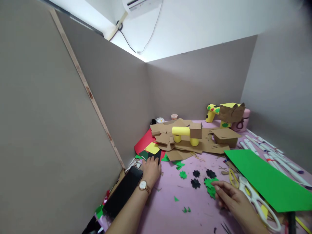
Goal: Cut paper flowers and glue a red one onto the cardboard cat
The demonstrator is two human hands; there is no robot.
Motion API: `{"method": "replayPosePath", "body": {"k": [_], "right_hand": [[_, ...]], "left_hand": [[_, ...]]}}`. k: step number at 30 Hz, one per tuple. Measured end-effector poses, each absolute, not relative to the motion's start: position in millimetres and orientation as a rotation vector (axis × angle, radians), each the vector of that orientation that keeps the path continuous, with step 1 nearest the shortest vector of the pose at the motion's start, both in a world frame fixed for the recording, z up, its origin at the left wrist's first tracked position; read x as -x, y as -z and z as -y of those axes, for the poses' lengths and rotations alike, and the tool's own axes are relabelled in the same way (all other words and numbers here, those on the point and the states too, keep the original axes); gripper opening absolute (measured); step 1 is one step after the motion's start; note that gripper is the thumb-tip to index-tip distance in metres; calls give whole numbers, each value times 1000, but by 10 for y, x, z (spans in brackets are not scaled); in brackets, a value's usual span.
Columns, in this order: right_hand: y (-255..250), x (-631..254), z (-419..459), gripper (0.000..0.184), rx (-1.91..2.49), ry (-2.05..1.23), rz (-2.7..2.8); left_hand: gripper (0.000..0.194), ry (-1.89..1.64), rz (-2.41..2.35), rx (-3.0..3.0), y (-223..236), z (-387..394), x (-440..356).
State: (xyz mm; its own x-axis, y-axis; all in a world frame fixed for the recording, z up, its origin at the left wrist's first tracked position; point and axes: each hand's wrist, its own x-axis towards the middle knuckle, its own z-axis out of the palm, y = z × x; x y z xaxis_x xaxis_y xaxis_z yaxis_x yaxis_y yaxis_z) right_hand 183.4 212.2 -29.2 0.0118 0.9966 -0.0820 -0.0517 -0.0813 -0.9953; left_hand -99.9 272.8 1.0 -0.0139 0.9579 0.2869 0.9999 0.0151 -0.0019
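Observation:
My left hand (151, 169), with a watch (143, 185) on its wrist, reaches to a dark piece of paper (158, 155) beside a yellow paper piece (152, 148). Its fingers are stretched out and rest on the dark paper. Between the thumb and fingertips of my right hand (229, 194) is the edge of a green paper flower (211, 188). Black paper flowers (195, 183) and a smaller green flower (183, 175) lie on the pink table nearby. White-handled scissors (255, 201) lie just right of my right hand.
A yellow tube figure with a cardboard head (195, 130) stands on cardboard scraps (212, 148). A spotted one (231, 113) stands behind, by a pink bottle (245, 118). Green sheet (265, 180) and markers (280, 159) lie right; a phone (124, 190) lies left. Grey partitions surround the table.

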Motion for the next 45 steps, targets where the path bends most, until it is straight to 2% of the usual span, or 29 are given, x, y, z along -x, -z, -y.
{"method": "replayPosePath", "body": {"k": [6,10,15,20,23,26,29,35,41,45], "right_hand": [[308,-1862,-2134,34,1225,-1285,1090],[249,-1945,-2161,37,1211,-1230,1051],[107,-2109,-2219,38,1228,-1020,1028],[42,-2141,-2240,38,1258,-967,1069],[29,-2100,-2231,37,1264,-949,1119],[15,-2077,-2229,35,1271,-911,1149],[2,-2088,-2234,37,1284,-879,1158],[11,-2104,-2236,41,1284,-901,1153],[26,-2068,-2232,35,1290,-961,1138],[77,-2061,-2235,35,1283,-1003,1119]], "left_hand": [[26,448,2072,2026,-76,-2767,1024],[31,626,1969,2155,-144,-2683,708],[25,804,1800,2417,-137,-2564,278],[23,851,1681,2635,-88,-2551,83],[36,761,1486,2861,-52,-2487,-67],[53,514,1329,3048,-15,-2397,-199],[42,394,1271,3096,-21,-2298,-195],[25,462,1313,3206,-103,-2108,159],[28,838,1728,2798,-48,-2344,343],[25,763,1667,2844,5,-2373,310]]}}
